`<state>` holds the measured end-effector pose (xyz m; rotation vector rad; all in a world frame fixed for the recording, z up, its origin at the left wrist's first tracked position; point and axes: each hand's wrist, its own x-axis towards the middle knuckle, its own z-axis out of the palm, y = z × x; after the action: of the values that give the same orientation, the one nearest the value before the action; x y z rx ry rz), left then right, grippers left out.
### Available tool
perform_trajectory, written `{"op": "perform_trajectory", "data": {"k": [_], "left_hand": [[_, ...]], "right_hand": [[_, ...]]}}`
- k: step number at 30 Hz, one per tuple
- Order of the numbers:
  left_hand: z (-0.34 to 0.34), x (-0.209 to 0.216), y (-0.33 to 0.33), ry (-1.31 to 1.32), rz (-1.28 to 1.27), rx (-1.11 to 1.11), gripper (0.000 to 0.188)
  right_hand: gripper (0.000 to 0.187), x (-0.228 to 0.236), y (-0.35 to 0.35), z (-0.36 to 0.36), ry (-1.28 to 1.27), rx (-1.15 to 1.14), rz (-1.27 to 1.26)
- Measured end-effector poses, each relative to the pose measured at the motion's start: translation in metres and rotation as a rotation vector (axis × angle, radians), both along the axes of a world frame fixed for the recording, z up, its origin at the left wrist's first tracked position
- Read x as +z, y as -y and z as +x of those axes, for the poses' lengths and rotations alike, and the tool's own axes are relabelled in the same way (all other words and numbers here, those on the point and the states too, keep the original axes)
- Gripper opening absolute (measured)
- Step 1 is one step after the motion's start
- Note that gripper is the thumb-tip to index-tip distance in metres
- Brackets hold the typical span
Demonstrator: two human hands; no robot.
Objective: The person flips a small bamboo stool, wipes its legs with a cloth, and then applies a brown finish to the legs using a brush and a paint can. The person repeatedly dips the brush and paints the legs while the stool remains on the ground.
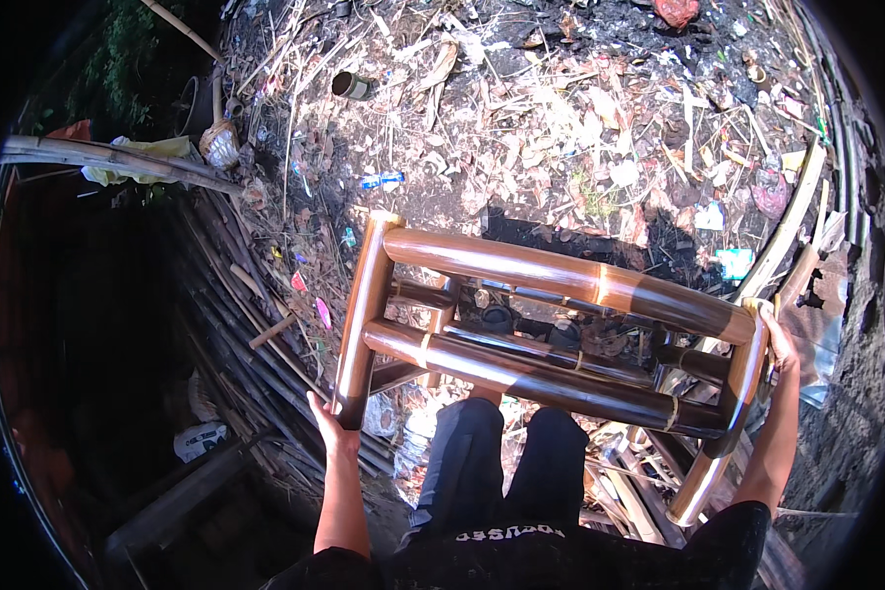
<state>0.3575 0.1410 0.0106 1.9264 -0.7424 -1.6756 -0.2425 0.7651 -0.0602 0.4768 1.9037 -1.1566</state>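
Observation:
A varnished brown bamboo furniture frame (501, 261), made of thick poles with pale joint rings, hangs tilted in front of my legs, its right side lower. My left hand (336, 431) holds the near end of its left-hand pole, with most of the fingers hidden behind the bamboo. At the upper right corner my right hand (782, 342) is wrapped round the outer side of the right-hand pole. Thinner crosspieces show through the gaps between the main poles. The frame's underside is mostly hidden.
Dry leaves and litter (580, 128) cover the sunlit ground ahead. Loose bamboo poles (256, 334) lie along the left, beside a dark recess. A rough wall (860, 413) with leaning bamboo strips (801, 211) borders the right. A tin can (350, 86) lies far off.

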Motion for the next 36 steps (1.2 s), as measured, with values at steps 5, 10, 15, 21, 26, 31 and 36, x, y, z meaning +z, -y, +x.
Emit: {"op": "perform_trajectory", "data": {"k": [5, 10, 15, 21, 26, 31, 36], "left_hand": [[-0.031, 0.002, -0.002, 0.484, -0.117, -0.123, 0.079], [-0.124, -0.018, 0.075, 0.555, -0.226, -0.813, 0.062], [-0.251, -0.062, 0.169, 0.469, -0.157, -1.158, 0.079], [-0.258, -0.124, 0.188, 0.051, 0.234, -1.121, 0.065], [-0.215, -0.118, 0.179, 0.125, 0.209, -1.075, 0.067], [-0.186, -0.056, 0.138, 0.041, 0.004, -1.069, 0.061], [-0.160, 0.049, 0.148, -0.012, -0.271, -0.854, 0.066]], "right_hand": [[0.055, -0.015, -0.028, 0.012, -0.085, 0.063, 0.104], [0.052, 0.004, 0.009, 0.018, -0.158, 0.042, 0.064], [0.062, 0.002, 0.004, 0.025, -0.152, -0.009, 0.113], [0.044, 0.005, -0.020, 0.045, -0.032, -0.009, 0.114], [0.042, -0.002, -0.030, 0.078, -0.161, -0.083, 0.131], [0.070, 0.044, -0.037, 0.126, -0.258, -0.132, -0.011], [0.115, 0.140, -0.055, 0.138, -0.475, -0.249, 0.014]]}}
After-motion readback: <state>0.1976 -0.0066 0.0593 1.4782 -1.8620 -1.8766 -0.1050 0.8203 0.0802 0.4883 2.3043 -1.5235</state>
